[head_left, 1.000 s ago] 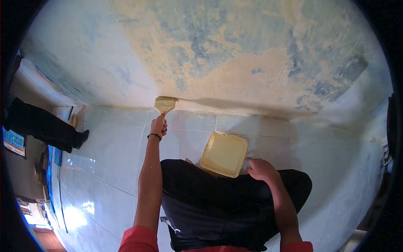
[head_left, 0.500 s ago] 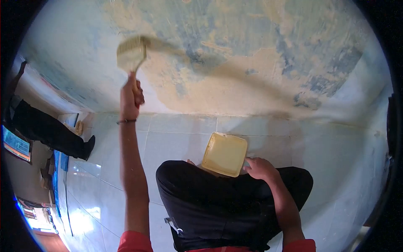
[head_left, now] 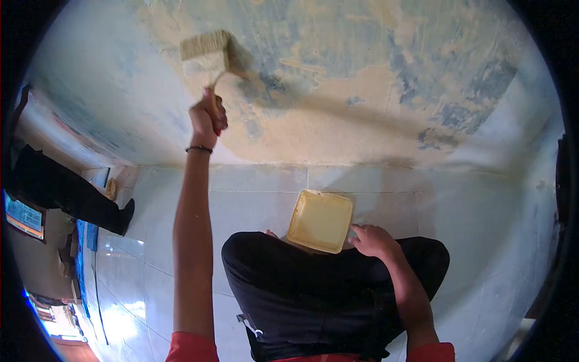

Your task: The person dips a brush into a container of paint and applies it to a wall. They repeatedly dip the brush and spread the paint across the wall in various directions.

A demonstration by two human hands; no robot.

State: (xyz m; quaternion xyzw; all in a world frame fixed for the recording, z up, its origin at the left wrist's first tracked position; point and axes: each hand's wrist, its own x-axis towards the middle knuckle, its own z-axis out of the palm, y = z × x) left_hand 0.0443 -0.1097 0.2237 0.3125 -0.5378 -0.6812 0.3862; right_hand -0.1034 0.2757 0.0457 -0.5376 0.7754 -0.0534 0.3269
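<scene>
My left hand point(head_left: 208, 117) is closed round the handle of a wide paintbrush point(head_left: 206, 57). Its pale bristles point up the wall point(head_left: 338, 102), which is patchy with cream and blue-grey. Whether the bristle tips touch the surface is hard to tell. Low in front of my crossed legs sits a square yellow container point(head_left: 321, 220) with cream paint inside. My right hand point(head_left: 374, 241) rests by my knee, its curled fingers pinching the container's right edge.
Pale floor tiles point(head_left: 253, 208) run up to the foot of the wall. Another person's dark-clad leg point(head_left: 72, 190) stands at the left. Beyond it are a blue strip point(head_left: 90, 235) and a framed board point(head_left: 24, 214).
My left hand and the paintbrush have moved up and a little right along the wall. My right hand and the container stay nearly where they were.
</scene>
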